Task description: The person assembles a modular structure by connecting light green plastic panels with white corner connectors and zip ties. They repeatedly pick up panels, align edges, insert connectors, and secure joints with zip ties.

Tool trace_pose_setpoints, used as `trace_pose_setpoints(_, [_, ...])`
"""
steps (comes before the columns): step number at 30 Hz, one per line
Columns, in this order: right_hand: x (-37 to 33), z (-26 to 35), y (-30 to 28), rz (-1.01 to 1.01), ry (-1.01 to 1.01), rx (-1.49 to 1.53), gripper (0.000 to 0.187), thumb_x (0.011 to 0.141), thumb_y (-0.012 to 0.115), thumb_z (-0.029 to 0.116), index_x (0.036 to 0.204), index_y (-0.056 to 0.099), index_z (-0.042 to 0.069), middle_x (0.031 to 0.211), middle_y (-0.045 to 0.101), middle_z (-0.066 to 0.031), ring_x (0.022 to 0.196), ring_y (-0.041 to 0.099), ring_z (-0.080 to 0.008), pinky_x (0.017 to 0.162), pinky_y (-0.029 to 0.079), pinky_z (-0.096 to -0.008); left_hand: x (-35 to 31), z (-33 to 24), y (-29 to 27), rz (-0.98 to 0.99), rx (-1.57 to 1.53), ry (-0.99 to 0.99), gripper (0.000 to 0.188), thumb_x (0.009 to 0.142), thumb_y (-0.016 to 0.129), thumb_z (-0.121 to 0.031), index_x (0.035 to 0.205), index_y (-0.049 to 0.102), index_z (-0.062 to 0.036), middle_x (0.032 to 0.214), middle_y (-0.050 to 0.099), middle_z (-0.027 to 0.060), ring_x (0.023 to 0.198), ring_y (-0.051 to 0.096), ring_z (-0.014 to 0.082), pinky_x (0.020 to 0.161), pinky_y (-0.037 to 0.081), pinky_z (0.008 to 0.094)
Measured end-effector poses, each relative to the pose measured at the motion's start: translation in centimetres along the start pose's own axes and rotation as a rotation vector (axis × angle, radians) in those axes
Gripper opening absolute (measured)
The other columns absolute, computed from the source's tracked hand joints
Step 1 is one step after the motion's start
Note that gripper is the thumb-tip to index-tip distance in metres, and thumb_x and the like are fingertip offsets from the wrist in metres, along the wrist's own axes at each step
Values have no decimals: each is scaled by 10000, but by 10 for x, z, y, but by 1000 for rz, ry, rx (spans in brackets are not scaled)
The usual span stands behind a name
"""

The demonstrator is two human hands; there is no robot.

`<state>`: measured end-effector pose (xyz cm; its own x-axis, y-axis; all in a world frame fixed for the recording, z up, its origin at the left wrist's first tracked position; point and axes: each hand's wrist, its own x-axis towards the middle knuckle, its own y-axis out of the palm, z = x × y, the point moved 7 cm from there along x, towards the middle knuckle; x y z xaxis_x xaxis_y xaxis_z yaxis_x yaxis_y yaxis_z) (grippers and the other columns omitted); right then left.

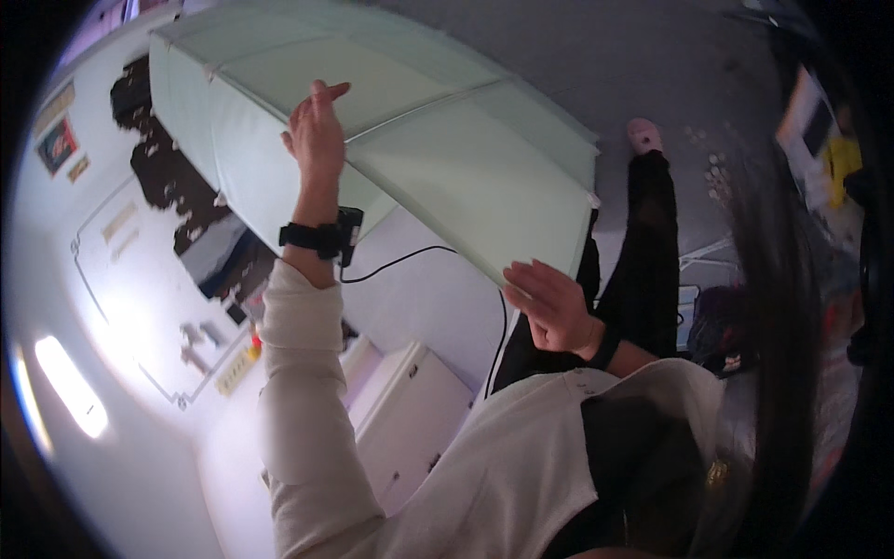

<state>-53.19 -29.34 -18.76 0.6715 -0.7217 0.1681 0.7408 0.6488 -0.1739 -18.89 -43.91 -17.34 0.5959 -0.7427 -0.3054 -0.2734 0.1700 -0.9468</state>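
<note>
A large pale green umbrella (456, 177), its canopy spread and tilted, fills the upper middle of the head view. Thin ribs or seams cross the fabric, and small tips show along its rim. My left hand (317, 135) is raised in front of the canopy, fingers apart, holding nothing I can see; whether it touches the fabric I cannot tell. Close to the canopy's lower corner is my right hand (554, 303), with its fingers stretched out and nothing in them. The umbrella's handle is hidden.
A black cable (400, 261) hangs from the device (348, 238) strapped to my left wrist. Below the canopy stands a white cabinet (410, 410). My pink shoe (644, 136) rests on the grey floor (643, 56). Dark hair (782, 326) hangs at the right.
</note>
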Motion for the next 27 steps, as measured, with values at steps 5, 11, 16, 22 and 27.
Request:
trace_pose_setpoints(5, [-29,-5,-25,-313,69,-206,588,718,697,109,1270,497,79,1255,549,-105,1092,556,-291,954,436,-415,21,14,0,-140,-64,56,591,941,184,-553,1148,654,-260,1199,602,91,1209,453,316,1064,126,561])
trace_pose_setpoints(11, [-195,-19,-44,-642,509,-159,509,783,705,134,1238,498,36,1184,574,-147,1066,575,-248,887,461,-346,-9,1,-22,-480,-77,149,479,907,354,-497,1168,628,-203,1225,579,96,1189,464,312,1039,219,523])
trace_pose_setpoints(16, [-404,-84,-20,-795,1073,-4,360,840,655,171,1138,560,-6,1021,648,-138,947,629,-239,825,490,-318,-136,-47,-16,-443,-220,815,322,893,535,-183,1163,574,-12,1206,567,145,1167,463,317,1005,323,419])
trace_pose_setpoints(22, [-597,-117,104,-967,1432,123,310,815,608,249,990,638,-5,852,671,-161,783,657,-279,743,507,-366,-380,-81,92,-41,-239,1124,285,863,586,-66,1144,577,-21,1284,515,142,1236,431,312,1009,351,429])
trace_pose_setpoints(27, [-664,-111,210,-1068,1404,310,289,790,593,225,917,648,-29,799,671,-160,685,665,-236,687,516,-352,-519,-70,162,310,-257,1225,290,845,573,-12,1135,582,-10,1243,525,163,1130,507,326,950,404,389])
